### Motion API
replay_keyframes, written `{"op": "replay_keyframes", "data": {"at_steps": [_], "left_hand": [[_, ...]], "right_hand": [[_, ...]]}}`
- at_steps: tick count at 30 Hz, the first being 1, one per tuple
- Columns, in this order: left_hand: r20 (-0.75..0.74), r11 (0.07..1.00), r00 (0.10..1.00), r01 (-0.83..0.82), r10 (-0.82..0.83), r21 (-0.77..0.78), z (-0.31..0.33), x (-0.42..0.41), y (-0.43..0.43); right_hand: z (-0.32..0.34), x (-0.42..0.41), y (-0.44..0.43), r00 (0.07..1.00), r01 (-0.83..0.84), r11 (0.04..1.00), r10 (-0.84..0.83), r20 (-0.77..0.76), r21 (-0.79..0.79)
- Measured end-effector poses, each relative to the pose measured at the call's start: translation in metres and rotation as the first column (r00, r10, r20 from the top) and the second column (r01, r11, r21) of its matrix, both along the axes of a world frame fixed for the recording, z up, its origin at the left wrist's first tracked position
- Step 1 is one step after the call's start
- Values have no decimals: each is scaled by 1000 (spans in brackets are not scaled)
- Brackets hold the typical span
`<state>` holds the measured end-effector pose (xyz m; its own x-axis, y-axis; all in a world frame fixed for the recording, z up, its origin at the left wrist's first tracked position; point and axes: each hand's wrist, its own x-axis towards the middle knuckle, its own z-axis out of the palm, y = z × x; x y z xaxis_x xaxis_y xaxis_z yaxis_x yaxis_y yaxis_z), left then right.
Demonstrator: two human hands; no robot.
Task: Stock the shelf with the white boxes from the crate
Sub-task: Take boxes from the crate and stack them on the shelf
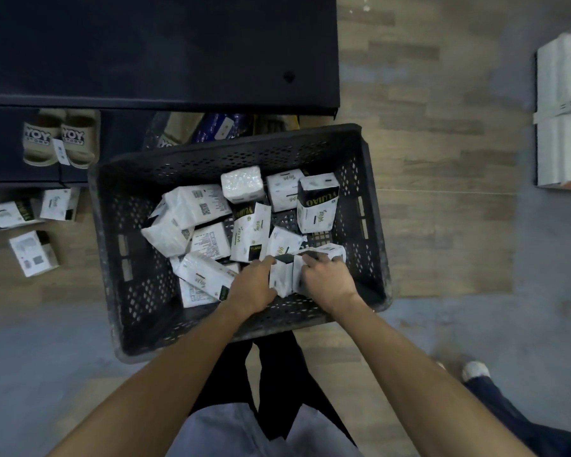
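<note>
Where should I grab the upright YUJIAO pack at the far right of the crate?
Take the upright YUJIAO pack by its top end, coming straight down from above. It stands on end, clear of the heap, with bare floor in front and a gap to the crate wall on its right. Fingers likely fit on near and far faces; its left edge meets a neighbouring pack.

White unit [562, 94] cut by right edge, another person's leg [508, 410] too — goods [211, 127] behind crate [231, 156] mostly hidden
</note>
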<state>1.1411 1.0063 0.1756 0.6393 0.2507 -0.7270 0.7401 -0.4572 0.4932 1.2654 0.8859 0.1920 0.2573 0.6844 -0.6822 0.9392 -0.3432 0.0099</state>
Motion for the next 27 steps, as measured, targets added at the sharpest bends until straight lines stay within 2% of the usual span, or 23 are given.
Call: {"op": "replay_keyframes", "data": {"at_steps": [2, 5, 9, 13, 15, 19, 24, 27], "left_hand": [[33, 996, 999, -37, 39, -81, -18, 17, -13], [47, 976, 985, -154, 163, -156, -40, 34, -27], [69, 974, 971, -227, 228, -21, -52, 43, -41], [68, 972, 986, -160, 150, 172, -52, 53, -50], [70, 961, 986, -162, 150, 224, -49, 56, -50], [97, 937, 946, -321, 310, 134, -39, 57, -48], [103, 870, 874, -483, 474, 95, -12, 50, -32], [119, 852, 857, -513, 501, 105, 4, 44, -12]], "right_hand": [[-7, -2, -6, 998, 65, 996, -65, -16, 55], [-11, 1, -16, 968, 233, 967, -220, -123, 100], [-9, 4, -23, 913, 380, 922, -361, -191, 72], [-11, 4, -29, 845, 518, 848, -488, -217, 112], [-9, 6, -33, 850, 521, 846, -502, -159, 111], [0, 12, -36, 868, 495, 866, -488, -96, 72], [20, 7, -21, 855, 503, 861, -483, -190, 75], [31, -3, -4, 840, 517, 851, -483, -247, 92]]}}
